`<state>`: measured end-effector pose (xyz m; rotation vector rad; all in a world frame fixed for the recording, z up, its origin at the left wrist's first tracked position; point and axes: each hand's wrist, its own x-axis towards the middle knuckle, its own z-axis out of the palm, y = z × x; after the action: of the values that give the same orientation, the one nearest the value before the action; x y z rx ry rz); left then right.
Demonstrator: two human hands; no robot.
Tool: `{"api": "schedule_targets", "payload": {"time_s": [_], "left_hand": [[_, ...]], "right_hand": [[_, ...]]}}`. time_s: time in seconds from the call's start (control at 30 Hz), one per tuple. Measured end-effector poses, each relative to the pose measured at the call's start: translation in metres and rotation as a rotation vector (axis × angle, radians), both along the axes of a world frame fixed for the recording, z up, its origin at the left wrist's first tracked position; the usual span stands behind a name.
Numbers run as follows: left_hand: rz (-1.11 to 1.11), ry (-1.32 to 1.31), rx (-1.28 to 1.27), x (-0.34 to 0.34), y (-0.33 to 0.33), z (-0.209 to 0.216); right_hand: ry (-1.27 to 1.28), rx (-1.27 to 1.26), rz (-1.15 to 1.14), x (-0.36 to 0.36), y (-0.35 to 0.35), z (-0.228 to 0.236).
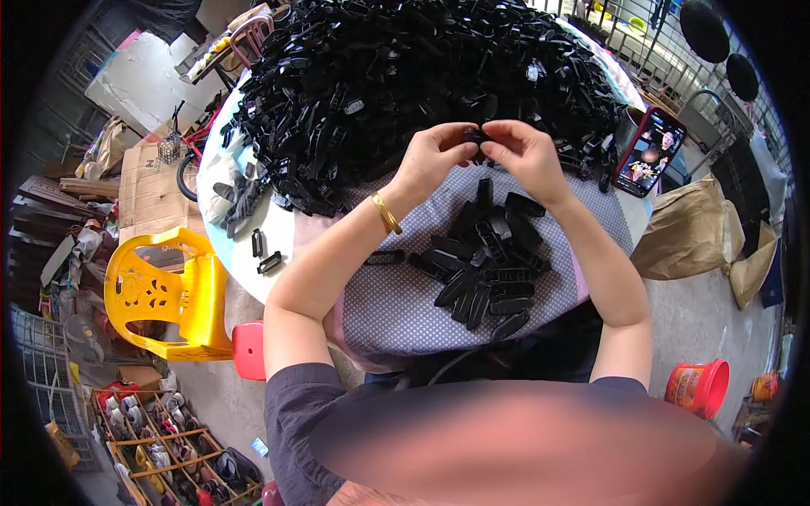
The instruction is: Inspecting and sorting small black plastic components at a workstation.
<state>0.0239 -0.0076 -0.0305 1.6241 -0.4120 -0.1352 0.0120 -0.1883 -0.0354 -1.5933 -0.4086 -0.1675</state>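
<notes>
Over the front of a big heap of black plastic pieces (405, 67), my left hand (434, 160) and my right hand (530, 156) meet fingertip to fingertip. Both are closed in a pinch on one small black plastic piece (477, 135), mostly covered by the fingers. A gold bangle (386, 212) circles my left wrist. Below my hands, a smaller pile of long black plastic pieces (506, 274), some with slotted frames, lies on a grey dotted cloth (388, 312). Their exact kind is too small to tell.
A lit phone (648, 152) leans at the table's right side. Two black frames (263, 253) and a dark glove (245, 202) lie on the left. Around the table stand a yellow chair (207, 295), a red stool (249, 350), a brown paper bag (688, 228) and a red bucket (699, 388).
</notes>
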Motion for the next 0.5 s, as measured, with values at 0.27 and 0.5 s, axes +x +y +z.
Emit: {"api": "schedule_targets", "payload": {"time_s": [0.27,0.5], "left_hand": [[0.049,-0.052,-0.059,-0.002,-0.002,0.000],[0.104,-0.127,0.001,-0.009,-0.004,0.003]], "right_hand": [[-0.240,-0.220,-0.123,-0.010,0.008,0.002],[-0.399,-0.325,-0.268,-0.017,0.012,0.006]]}}
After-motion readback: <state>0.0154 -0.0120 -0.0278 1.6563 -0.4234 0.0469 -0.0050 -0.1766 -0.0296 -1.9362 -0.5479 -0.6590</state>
